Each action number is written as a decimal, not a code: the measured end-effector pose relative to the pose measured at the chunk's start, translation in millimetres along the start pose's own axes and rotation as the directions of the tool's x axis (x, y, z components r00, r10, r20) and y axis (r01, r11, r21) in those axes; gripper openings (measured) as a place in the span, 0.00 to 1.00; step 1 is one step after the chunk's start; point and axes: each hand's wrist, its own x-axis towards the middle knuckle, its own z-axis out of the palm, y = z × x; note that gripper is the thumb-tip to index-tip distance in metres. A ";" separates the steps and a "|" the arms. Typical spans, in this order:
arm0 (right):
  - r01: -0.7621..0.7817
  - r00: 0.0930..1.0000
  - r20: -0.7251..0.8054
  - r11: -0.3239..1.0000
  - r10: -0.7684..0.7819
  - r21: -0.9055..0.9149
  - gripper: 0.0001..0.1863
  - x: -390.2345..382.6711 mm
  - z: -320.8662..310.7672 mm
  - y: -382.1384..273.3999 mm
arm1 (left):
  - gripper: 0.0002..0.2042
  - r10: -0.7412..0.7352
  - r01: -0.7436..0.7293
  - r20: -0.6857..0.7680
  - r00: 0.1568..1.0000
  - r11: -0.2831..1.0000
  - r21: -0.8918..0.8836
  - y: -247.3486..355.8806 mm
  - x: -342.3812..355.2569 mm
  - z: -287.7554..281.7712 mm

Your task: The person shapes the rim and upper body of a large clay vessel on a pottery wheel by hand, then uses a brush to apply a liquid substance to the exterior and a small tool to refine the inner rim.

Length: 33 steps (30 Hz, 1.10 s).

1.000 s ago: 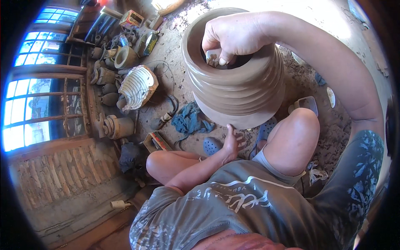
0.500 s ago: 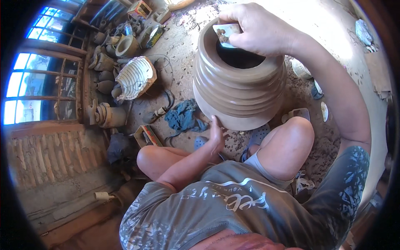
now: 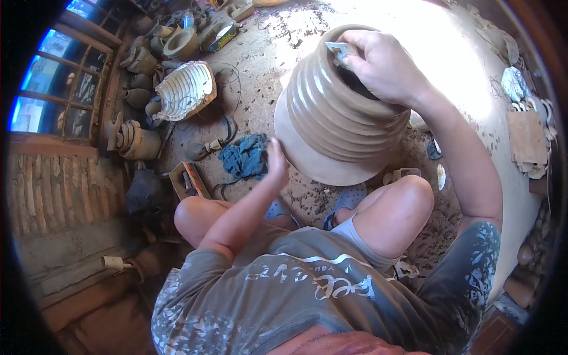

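Observation:
A large ribbed clay pot stands on a round wheel disc in front of my legs, its wet surface shining. At the pot's mouth, my right hand pinches a small pale scraper smeared with clay. The scraper lies against the rim, and the fingers partly cover the dark opening. My left hand is at the left edge of the disc, fingers stretched out and holding nothing. Whether its fingertips touch the disc I cannot tell.
A crumpled blue cloth lies left of the disc, near an open box. A ribbed white mould-like piece and several clay pots line the window wall. Clay scraps litter the floor by my feet.
My left hand has moved left along the disc's edge, from its front to its left side. My right hand keeps the scraper at the rim. The whole view has shifted and tilted slightly.

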 end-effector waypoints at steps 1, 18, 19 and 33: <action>-0.018 1.000 0.011 1.000 0.018 -0.001 0.13 -0.3 -1.2 -4.3 | 0.49 -0.073 0.074 -0.008 0.997 0.996 0.041 -6.5 -23.8 8.0; -0.015 0.998 0.070 0.993 0.007 0.117 0.10 -6.6 -3.5 -7.2 | 0.44 -0.152 0.159 0.087 0.985 0.985 -0.074 -30.2 -60.3 33.8; -0.020 0.997 0.078 0.993 0.011 0.120 0.10 -6.7 -3.8 -6.9 | 0.45 -0.234 0.243 0.152 0.960 0.969 -0.041 -57.2 -61.6 36.5; 0.043 0.987 0.145 0.985 -0.067 0.165 0.14 -7.8 -12.7 -7.9 | 0.45 -0.196 0.203 0.091 0.976 0.976 -0.075 -31.9 -58.4 34.3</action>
